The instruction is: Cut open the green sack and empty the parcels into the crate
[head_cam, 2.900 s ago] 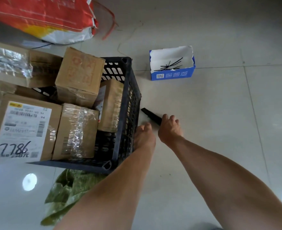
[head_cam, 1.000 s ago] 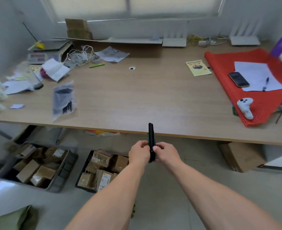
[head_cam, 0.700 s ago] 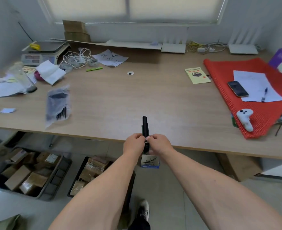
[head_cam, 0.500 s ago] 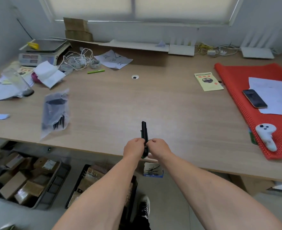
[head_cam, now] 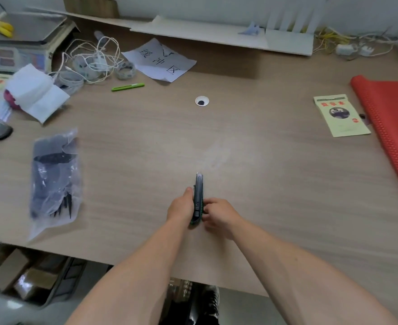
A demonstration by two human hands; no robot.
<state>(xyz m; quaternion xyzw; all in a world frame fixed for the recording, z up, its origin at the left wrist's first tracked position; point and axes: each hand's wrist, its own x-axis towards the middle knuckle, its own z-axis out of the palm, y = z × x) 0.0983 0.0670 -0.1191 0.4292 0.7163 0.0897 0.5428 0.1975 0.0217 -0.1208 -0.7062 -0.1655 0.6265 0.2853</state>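
Observation:
A black utility knife (head_cam: pixel 198 195) with a green back edge points away from me over the wooden table (head_cam: pixel 251 160). My left hand (head_cam: pixel 180 206) grips its left side, thumb along the body. My right hand (head_cam: pixel 219 216) holds its rear end with the fingertips. A grey crate (head_cam: pixel 59 285) with cardboard parcels (head_cam: pixel 10 270) shows under the table's front edge at lower left. A second dark crate (head_cam: pixel 181 287) is partly visible between my forearms. The green sack is out of view.
A clear bag of black cable ties (head_cam: pixel 52 181) lies on the table's left. A scale (head_cam: pixel 17 41), white cables (head_cam: pixel 92 59), papers (head_cam: pixel 158 59) and a green pen (head_cam: pixel 127 87) sit at the back left. A booklet (head_cam: pixel 339 114) and red mat (head_cam: pixel 390 127) are at right.
I rose from the floor, where my right hand picked up the knife by the crate, and now stand at the table. Both hands moved forward over the tabletop holding the knife.

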